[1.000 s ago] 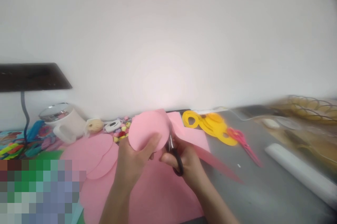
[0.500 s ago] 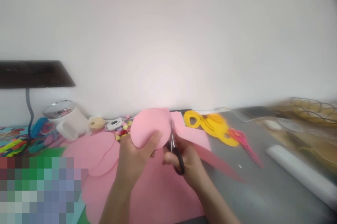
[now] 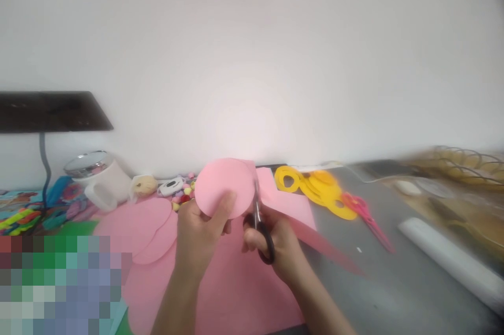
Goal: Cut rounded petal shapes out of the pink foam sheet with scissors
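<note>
Left hand (image 3: 199, 238) pinches a smooth, matt pink disc (image 3: 224, 188) by its lower edge, thumb flat on the face and fingers curled behind; the disc is held up in front of the person, near the wall. Right hand (image 3: 281, 243) is closed round black-handled scissors (image 3: 266, 243), thumb and fingers at the rounded loops, the shiny metal blades pointing away at the disc's right rim.

From the left, a dark, glossy panel (image 3: 51, 111) is fixed to the plain pale wall, its small marks too blurred to read, with a grey cord (image 3: 44, 161) hanging below. Under it sit bright craft bits (image 3: 23, 219) and a smooth white mug (image 3: 112, 185) topped by a silvery round rim. Overlapping pink rounds (image 3: 132, 222) lie flat near a green sheet (image 3: 79, 229). Next come a white oblong gadget (image 3: 172, 186) with a dark oval and small coloured balls (image 3: 184, 199). A broad pink sheet (image 3: 244, 288) spreads beneath the hands, and a long pink offcut (image 3: 326, 245) tapers beyond the right wrist. Farther right, flat yellow rings (image 3: 323, 188) overlap, touching pink scissors (image 3: 366, 219); then a white cylinder (image 3: 449, 256) lies on the grey tabletop (image 3: 378, 293).
</note>
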Available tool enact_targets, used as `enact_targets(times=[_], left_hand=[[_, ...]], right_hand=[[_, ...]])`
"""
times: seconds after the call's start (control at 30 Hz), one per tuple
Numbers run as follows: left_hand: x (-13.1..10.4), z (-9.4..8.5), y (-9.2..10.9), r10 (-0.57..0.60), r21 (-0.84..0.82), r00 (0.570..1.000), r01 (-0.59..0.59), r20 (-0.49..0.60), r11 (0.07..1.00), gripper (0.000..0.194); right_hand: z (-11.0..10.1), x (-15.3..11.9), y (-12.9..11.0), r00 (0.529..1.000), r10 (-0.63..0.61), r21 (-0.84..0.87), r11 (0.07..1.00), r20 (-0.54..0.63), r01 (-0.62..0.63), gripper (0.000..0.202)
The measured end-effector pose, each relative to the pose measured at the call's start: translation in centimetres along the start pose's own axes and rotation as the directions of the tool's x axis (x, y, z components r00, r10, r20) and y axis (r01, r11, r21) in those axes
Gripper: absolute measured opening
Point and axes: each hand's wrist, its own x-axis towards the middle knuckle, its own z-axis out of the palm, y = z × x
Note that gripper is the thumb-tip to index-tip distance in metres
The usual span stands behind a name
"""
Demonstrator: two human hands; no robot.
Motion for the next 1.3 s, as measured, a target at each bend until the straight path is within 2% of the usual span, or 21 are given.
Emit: enact_targets(times=[0.17, 0.3, 0.43, 0.73, 0.97, 1.3], left_hand=[[-0.3, 0.7, 0.1, -0.008, -0.074, 0.999, 0.010, 0.036, 0.997, 0.047], [-0.7, 1.2, 0.5, -0.105, -0.054, 0.994, 0.106, 0.012, 0.993, 0.040], [-0.9, 1.4, 1.0, -0.159, -0.063, 0.987, 0.158, -0.020, 0.985, 0.034], [-1.3, 1.3, 1.7, -0.149, -0.043, 0.989, 0.149, -0.013, 0.988, 0.034], [-1.1, 1.0, 1.4, -0.144, -0.017, 0.990, 0.144, -0.008, 0.989, 0.036], [-0.9, 0.7, 1.5, -0.138, 0.013, 0.990, 0.138, -0.004, 0.990, 0.036]], right_hand=[[0.2, 0.0, -0.2, 1.000, -0.004, 0.023, 1.000, -0.003, 0.004, 0.031], [0.1, 0.0, 0.0, 0.998, -0.027, 0.053, 0.998, 0.054, 0.024, 0.031], [-0.2, 0.0, 0.3, 0.998, -0.028, 0.067, 0.997, 0.060, 0.024, 0.030], [-0.3, -0.1, -0.1, 0.999, 0.005, 0.134, 0.991, 0.044, -0.010, 0.034], [-0.4, -0.1, 0.3, 0.998, -0.018, 0.086, 0.996, 0.060, 0.013, 0.025], [0.0, 0.0, 0.0, 0.998, 0.060, 0.081, 0.995, 0.006, -0.060, 0.024]])
